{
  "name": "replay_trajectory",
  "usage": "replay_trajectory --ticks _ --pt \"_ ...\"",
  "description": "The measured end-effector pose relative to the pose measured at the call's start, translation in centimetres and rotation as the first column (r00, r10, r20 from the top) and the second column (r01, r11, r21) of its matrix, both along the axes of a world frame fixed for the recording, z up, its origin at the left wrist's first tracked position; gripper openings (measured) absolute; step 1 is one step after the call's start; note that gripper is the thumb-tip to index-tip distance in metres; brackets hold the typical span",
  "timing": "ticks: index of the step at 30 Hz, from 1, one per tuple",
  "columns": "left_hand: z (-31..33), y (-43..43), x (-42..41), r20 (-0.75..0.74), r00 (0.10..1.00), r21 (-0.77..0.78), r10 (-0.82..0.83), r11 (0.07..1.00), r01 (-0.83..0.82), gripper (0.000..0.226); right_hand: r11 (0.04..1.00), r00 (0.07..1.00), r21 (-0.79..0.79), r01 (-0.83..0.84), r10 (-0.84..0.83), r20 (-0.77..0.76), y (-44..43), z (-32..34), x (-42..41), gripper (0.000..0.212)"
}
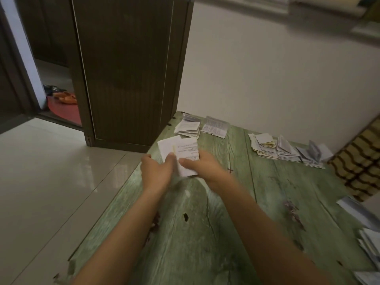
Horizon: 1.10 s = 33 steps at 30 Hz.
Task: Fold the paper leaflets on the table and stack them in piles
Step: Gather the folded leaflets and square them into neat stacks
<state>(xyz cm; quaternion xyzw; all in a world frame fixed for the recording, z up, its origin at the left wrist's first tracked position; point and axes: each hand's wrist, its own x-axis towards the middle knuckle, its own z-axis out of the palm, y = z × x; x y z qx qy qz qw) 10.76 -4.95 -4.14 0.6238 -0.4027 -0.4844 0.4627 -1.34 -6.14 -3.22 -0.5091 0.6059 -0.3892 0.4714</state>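
Both hands hold one leaflet just above the bench, near its far left corner. The left hand pinches the leaflet's near left edge, thumb on top, and the right hand grips its near right part, thumb lying across the printed face and fingers hidden underneath. The leaflet is white paper with lines of small dark print (too blurred to read). It is partly folded: a blank panel sticks out to the left behind the printed one, and a pale yellow strip runs along the crease between them.

Beyond the hands, at the far corner, a pile of folded leaflets fans open slightly, and a flatter printed pile sits just beside it. Further right, along the wall, a row of folded piles stands edge to edge, some of them springing open. More loose leaflets lie at the bench's right edge, blurred. The bench top is green wood grain with dark scuffs. A dark door stands to the left over a pale tiled floor.
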Motion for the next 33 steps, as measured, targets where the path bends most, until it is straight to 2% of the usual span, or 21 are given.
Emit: replay_trajectory --ticks 3,5,7,11,16,23,25,29,33 --pt "1.0 0.9 -0.5 -0.174 0.966 0.036 -0.19 0.979 0.199 0.041 0.998 0.985 -0.022 0.057 -0.053 0.166 3.1 -0.8 -0.8 0.02" --pt "1.2 1.6 -1.0 -0.151 0.955 0.019 -0.254 0.965 0.26 0.032 0.994 0.977 -0.044 0.097 -0.087 0.193 4.3 -1.6 -1.2 0.021" --pt "1.2 2.3 -1.7 -0.126 0.954 0.006 -0.274 0.961 0.277 0.032 0.986 0.966 -0.063 0.154 -0.137 0.221 5.0 -2.2 -1.5 0.017" --pt "1.2 2.6 -2.3 -0.211 0.951 0.037 -0.225 0.971 0.238 0.029 0.964 0.926 -0.051 0.263 -0.237 0.295 5.2 -2.4 -1.4 0.016" --pt "0.9 2.5 -3.0 -0.273 0.931 0.065 -0.243 0.961 0.27 0.03 0.931 0.868 -0.061 0.36 -0.31 0.387 5.5 -2.7 -2.2 0.013" --pt "0.7 2.2 -3.1 -0.268 0.926 0.08 -0.266 0.952 0.296 0.021 0.816 0.808 -0.132 0.563 -0.51 0.294 5.6 -2.9 -3.2 0.011" --pt "0.8 2.3 -3.2 -0.274 0.918 0.091 -0.286 0.943 0.321 0.019 0.802 0.805 -0.153 0.578 -0.529 0.27 5.6 -2.8 -3.3 0.01" --pt "0.4 2.7 -4.5 -0.29 0.902 0.038 -0.319 0.938 0.344 0.034 0.825 0.853 -0.218 0.521 -0.504 0.134 5.5 -3.6 -1.4 0.012" --pt "-0.2 3.1 -5.5 -0.18 0.945 -0.029 -0.274 0.962 0.273 0.025 0.891 0.922 -0.26 0.373 -0.387 -0.002 5.3 -4.8 0.6 0.031"
